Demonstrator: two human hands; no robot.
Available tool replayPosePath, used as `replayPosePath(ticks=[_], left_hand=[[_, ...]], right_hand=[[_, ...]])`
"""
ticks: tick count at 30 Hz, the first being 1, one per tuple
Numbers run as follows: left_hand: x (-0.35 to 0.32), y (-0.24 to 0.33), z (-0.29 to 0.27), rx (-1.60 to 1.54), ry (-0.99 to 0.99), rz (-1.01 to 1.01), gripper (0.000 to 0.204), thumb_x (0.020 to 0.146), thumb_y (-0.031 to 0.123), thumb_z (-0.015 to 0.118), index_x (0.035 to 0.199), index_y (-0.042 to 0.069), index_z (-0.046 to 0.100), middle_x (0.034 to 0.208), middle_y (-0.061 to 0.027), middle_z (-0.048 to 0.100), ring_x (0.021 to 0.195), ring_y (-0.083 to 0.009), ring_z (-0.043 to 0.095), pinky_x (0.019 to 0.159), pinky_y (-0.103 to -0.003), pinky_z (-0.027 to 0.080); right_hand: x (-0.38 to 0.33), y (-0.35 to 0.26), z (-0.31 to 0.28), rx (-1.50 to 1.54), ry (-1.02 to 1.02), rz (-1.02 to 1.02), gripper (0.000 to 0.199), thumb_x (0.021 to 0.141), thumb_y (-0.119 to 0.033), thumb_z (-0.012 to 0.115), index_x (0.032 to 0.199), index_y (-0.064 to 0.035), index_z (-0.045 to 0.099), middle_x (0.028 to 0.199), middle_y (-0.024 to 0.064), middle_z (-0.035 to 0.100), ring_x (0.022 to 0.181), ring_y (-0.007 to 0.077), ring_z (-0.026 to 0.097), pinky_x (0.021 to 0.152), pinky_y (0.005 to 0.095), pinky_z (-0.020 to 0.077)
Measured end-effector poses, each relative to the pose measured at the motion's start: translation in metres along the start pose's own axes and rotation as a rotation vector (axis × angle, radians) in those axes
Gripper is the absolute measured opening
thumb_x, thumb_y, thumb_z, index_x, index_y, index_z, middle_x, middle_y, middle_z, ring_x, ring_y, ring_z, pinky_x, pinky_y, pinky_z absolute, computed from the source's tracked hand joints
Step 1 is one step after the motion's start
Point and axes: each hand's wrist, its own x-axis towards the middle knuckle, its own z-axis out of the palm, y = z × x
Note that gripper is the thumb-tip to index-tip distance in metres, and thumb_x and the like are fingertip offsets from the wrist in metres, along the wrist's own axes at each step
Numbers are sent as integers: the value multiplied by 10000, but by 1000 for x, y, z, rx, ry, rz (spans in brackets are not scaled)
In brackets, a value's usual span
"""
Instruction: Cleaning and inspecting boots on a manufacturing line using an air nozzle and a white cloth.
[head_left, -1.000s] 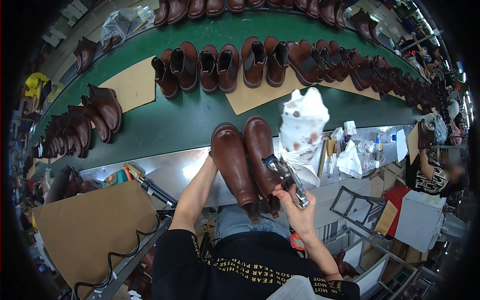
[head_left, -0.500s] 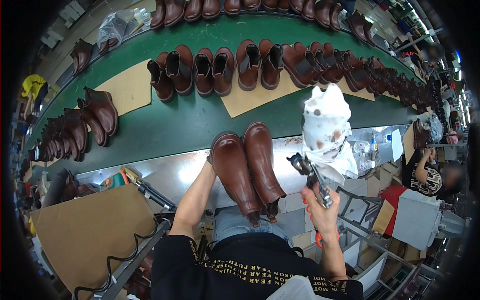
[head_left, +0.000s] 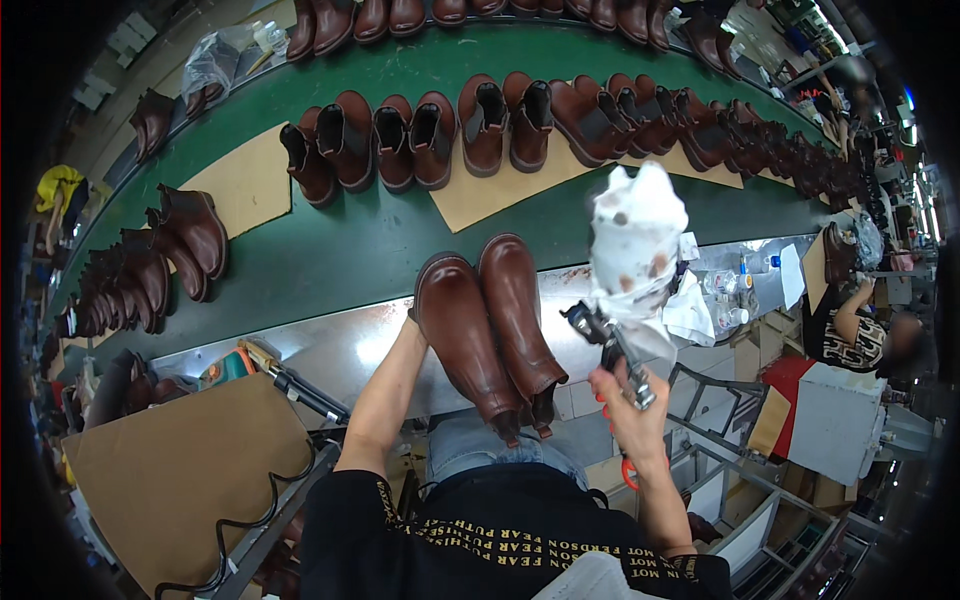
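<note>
A pair of glossy brown ankle boots (head_left: 462, 335) is held up over the metal table edge, toes away from me, shafts toward my lap. My left hand (head_left: 414, 326) grips the pair from the left side. Its fingers are hidden behind the boots. To the right of the boots, my right hand (head_left: 634, 408) is wrapped round a metal spray gun (head_left: 592, 326), whose nozzle points left toward them. Above the gun, a white cloth with brown stains (head_left: 636, 235) wraps what looks like its cup. A red coiled hose (head_left: 629, 474) hangs below that hand.
More brown boots (head_left: 434, 140) stand in rows on the green table (head_left: 330, 250), partly on cardboard sheets (head_left: 250, 180). Several bottles (head_left: 722, 283) and a crumpled white cloth (head_left: 688, 312) lie at right. A cardboard panel (head_left: 185, 480) and another tool (head_left: 300, 385) are at left. Another person (head_left: 850, 330) works far right.
The spray gun in my right hand has moved slightly left, closer to the boots, baring the crumpled cloth behind it. My left hand still holds the boots; the whole view has shifted a little.
</note>
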Motion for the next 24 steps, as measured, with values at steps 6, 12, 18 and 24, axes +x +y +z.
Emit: replayPosePath(ticks=[6,12,18,24], left_hand=[[2,-2,-11,710,-2,139,284,938,158,443,1197,54,495,1171,-99,533,1058,-177,485,996,-317,359],[2,-2,-8,392,-11,65,288,942,167,435,1203,57,490,1169,-98,531,1065,-175,479,1003,-314,349],[11,7,-11,325,-31,60,288,944,174,433,1201,58,491,1166,-97,533,1060,-175,482,998,-316,355],[0,5,-6,273,-52,49,288,945,180,431,1199,60,491,1162,-96,534,1054,-174,485,994,-318,361]], right_hand=[[13,-15,25,-21,-117,-180,374,787,-63,684,1102,98,563,798,111,669,743,127,614,688,257,480],[4,7,8,115,112,48,233,786,-116,706,928,52,629,614,-31,482,572,48,402,531,208,371],[-4,6,8,218,11,35,204,807,-130,684,720,-24,534,656,30,580,576,56,497,493,201,367],[10,22,12,270,91,76,214,835,-136,654,709,-22,524,667,48,585,617,80,532,534,213,396]])
